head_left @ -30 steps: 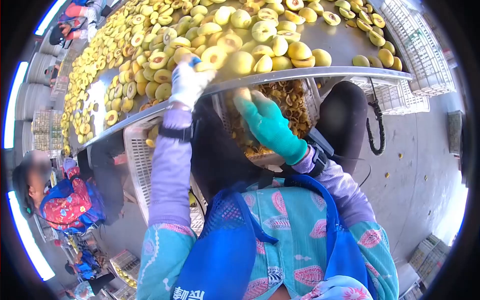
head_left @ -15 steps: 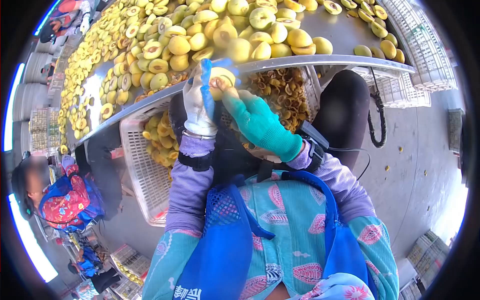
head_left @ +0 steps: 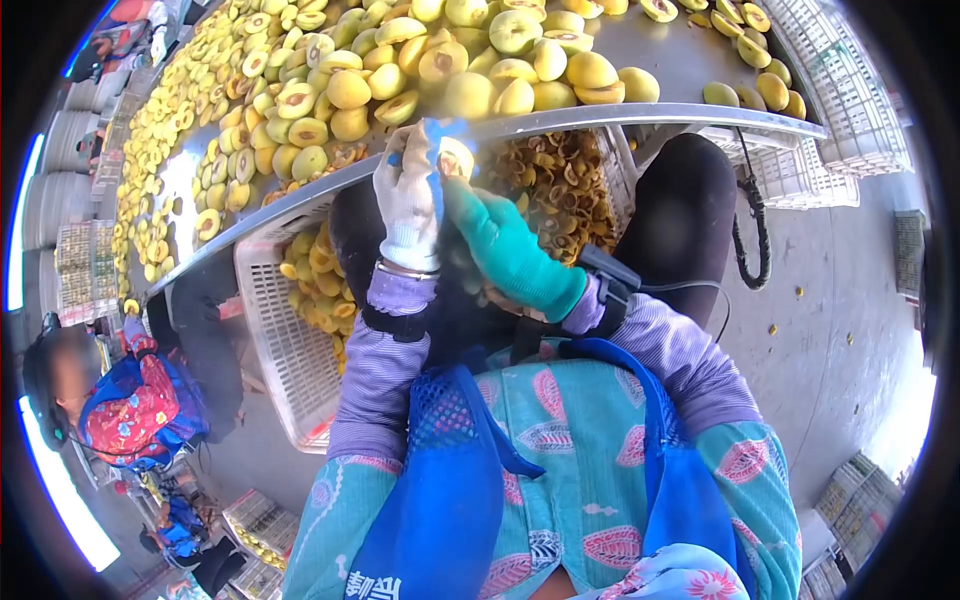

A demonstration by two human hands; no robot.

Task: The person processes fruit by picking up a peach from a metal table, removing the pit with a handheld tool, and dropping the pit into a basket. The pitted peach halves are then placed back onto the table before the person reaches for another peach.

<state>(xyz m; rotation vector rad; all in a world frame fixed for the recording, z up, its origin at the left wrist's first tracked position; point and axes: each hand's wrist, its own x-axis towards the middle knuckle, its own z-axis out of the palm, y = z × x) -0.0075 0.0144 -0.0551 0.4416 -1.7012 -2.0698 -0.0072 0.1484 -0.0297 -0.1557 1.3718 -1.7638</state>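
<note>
My left hand, in a white glove with blue on the fingers, is closed around a yellow peach half just below the table edge. My right hand, in a teal knitted glove, is closed with its fingertips against the cut side of that half. Whatever the right fingers hold is hidden. Above both hands, halved and whole-looking yellow-green peaches lie heaped on the metal table. Brown-orange scraps fill a container under the edge, behind my right hand.
At my left knee stands a white plastic crate with yellow peach pieces. Stacked white crates stand at the right. A black cord hangs from the table. Another person sits on the left.
Both hands have shifted slightly downward, with the peach half still in the left. The left fingers have curled further round it, and the half is turned more edge-on.
</note>
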